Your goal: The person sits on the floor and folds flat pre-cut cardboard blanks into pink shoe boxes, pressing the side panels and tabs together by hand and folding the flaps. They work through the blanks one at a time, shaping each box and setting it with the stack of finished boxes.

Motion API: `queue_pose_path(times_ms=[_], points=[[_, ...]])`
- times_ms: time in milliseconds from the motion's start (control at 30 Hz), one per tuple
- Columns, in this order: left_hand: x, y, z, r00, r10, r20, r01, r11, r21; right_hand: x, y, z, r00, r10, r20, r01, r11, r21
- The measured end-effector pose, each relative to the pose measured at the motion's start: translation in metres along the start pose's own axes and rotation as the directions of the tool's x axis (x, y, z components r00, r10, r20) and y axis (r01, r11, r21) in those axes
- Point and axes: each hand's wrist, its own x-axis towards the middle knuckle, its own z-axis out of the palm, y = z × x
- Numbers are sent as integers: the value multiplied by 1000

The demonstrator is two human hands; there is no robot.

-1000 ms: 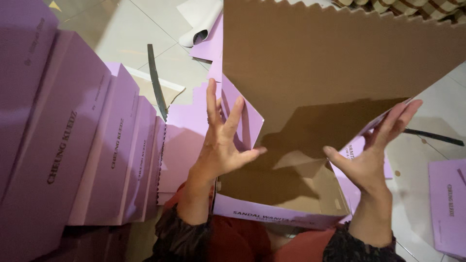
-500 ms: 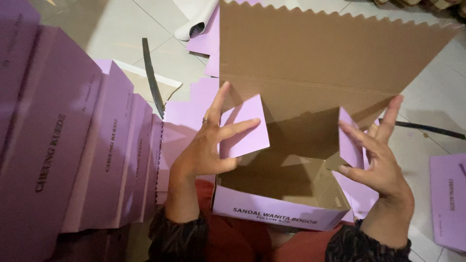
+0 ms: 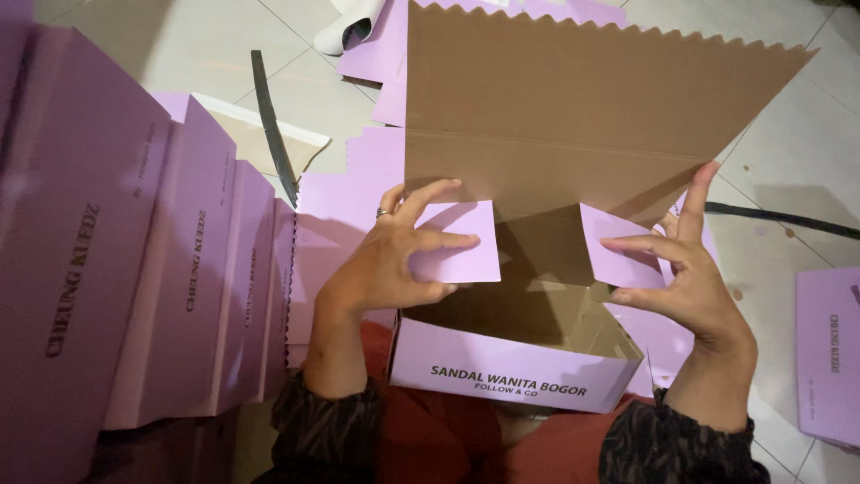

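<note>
A lilac cardboard box (image 3: pixel 502 363) with a brown inside rests on my lap, half folded, its large lid panel (image 3: pixel 573 116) with a zigzag edge standing up behind. My left hand (image 3: pixel 394 260) pinches the small lilac side flap (image 3: pixel 466 255) on the left and presses it inward. My right hand (image 3: pixel 681 269) holds the matching flap (image 3: pixel 618 255) on the right, fingers spread along it. A ring shows on my left hand.
A row of finished lilac boxes (image 3: pixel 134 269) stands along the left. Flat lilac box blanks (image 3: pixel 331 224) lie on the tiled floor behind. Another lilac box (image 3: pixel 829 358) sits at the right edge. Dark straps (image 3: pixel 269 125) and a white paper roll (image 3: pixel 349 27) lie on the floor.
The lid panel has tilted back and away from me. Both hands moved from flat against the cardboard to gripping the two side flaps and turning them inward.
</note>
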Motion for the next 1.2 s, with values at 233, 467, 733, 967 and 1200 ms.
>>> queue_pose_path(times_ms=[233, 467, 733, 967, 1200], points=[[0, -7, 5, 996, -88, 10, 88, 996, -6, 5, 9, 13, 981, 191, 17, -188, 974, -128], [-1, -27, 14, 988, -141, 57, 144, 989, -40, 12, 9, 19, 913, 407, 30, -396, 902, -175], [-2, -55, 34, 992, -113, 63, 114, 993, -4, 15, 29, 31, 930, 358, 89, -341, 927, -157], [-2, -61, 38, 983, -166, 83, 169, 985, -39, 17, 35, 39, 891, 435, 129, -394, 883, -256], [0, -62, 41, 968, -228, 107, 232, 973, -24, 18, 28, 41, 873, 486, 30, -467, 853, -234]])
